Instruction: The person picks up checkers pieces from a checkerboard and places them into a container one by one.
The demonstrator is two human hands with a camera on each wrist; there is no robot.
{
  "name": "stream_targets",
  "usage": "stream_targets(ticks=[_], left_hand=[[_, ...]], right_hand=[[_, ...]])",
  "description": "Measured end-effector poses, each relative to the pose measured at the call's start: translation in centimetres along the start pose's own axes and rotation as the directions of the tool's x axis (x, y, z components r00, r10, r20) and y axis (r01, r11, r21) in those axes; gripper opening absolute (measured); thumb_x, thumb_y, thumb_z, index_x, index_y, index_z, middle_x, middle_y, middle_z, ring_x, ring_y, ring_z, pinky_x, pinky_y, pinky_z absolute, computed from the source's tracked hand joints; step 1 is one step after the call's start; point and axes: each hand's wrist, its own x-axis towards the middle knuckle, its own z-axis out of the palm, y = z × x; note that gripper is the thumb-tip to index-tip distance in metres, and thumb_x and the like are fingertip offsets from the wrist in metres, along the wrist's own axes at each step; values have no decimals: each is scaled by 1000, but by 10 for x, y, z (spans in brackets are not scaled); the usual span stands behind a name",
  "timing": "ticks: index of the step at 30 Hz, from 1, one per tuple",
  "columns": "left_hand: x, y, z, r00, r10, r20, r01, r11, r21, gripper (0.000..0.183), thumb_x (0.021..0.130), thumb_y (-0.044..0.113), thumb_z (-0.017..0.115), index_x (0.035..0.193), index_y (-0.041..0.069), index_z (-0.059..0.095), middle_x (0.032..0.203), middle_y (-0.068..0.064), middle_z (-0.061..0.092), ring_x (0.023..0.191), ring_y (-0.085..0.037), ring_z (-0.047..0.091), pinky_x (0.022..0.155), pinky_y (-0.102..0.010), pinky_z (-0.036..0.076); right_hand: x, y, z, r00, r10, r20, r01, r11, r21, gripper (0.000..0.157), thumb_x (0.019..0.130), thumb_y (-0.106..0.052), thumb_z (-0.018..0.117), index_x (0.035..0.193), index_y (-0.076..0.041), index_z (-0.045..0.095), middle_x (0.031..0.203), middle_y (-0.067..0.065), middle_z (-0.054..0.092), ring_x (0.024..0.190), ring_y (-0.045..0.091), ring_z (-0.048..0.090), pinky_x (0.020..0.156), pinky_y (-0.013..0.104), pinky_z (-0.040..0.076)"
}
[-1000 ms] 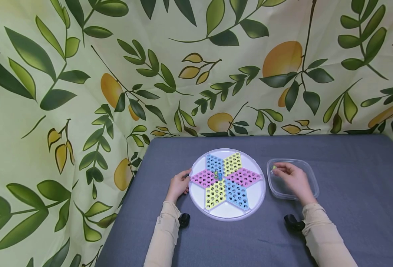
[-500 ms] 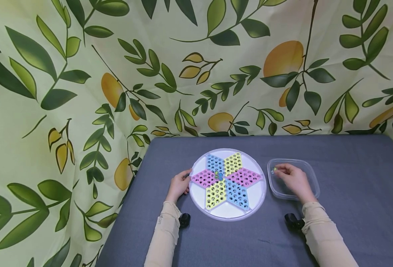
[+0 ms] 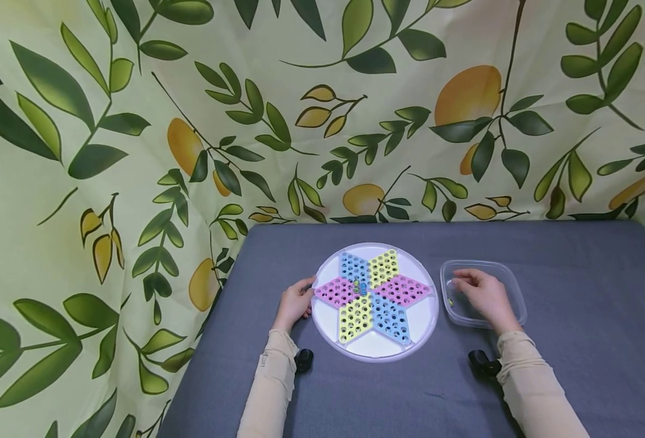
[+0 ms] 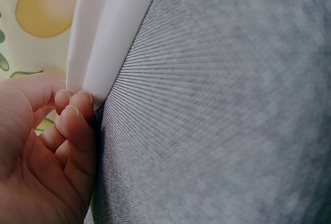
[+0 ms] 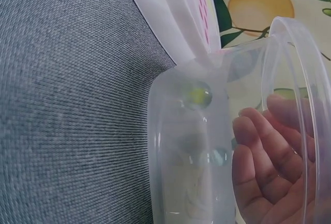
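A round white Chinese checkers board (image 3: 374,348) with a blue, yellow and pink star lies on the table. Several marbles (image 3: 360,288) sit in holes near its centre. My left hand (image 3: 291,305) grips the board's left rim, thumb and fingertips right at the edge in the left wrist view. Over the clear plastic container (image 3: 512,289) is my right hand (image 3: 484,297), fingers loosely bent, with nothing visible between them. A yellow-green marble (image 5: 198,95) and a pale bluish marble (image 5: 219,157) show in the container through its wall in the right wrist view.
A grey cloth covers the table (image 3: 410,401). Behind it hangs a curtain (image 3: 278,176) printed with leaves and fruit. The container stands just right of the board. Black wrist cameras (image 3: 482,364) sit under both forearms.
The yellow-green marble, earlier at my right fingertips, has been let go and now lies in the container. My left hand has stayed on the board's rim.
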Motion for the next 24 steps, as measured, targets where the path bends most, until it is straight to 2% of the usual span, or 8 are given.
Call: stream_targets(ticks=[6, 16, 24], left_hand=[[0, 0, 0, 1000, 7, -1, -7, 1000, -4, 36, 93, 18, 54, 129, 19, 58, 56, 0, 49, 44, -10, 47, 43, -22, 44], [0, 1, 0, 1000, 9, -1, -9, 1000, -11, 36, 92, 17, 54, 128, 17, 58, 55, 0, 49, 44, -10, 47, 41, -21, 43], [0, 0, -1, 1000, 20, 1, -20, 1000, -10, 36, 92, 17, 53, 128, 17, 58, 55, 1, 48, 43, -10, 47, 41, -21, 43]], right_hand=[[0, 1, 0, 1000, 2, 0, -2, 1000, 10, 37, 94, -25, 51, 119, 1, 59, 105, 21, 65, 82, 12, 58, 68, 25, 43], [-1, 3, 1, 1000, 16, 11, -17, 1000, 12, 39, 95, -28, 49, 120, 0, 58, 106, 21, 64, 88, 23, 61, 68, 25, 43], [-1, 2, 0, 1000, 9, 6, -9, 1000, 9, 38, 94, -29, 52, 118, 0, 60, 103, 20, 65, 82, 12, 59, 67, 24, 44]])
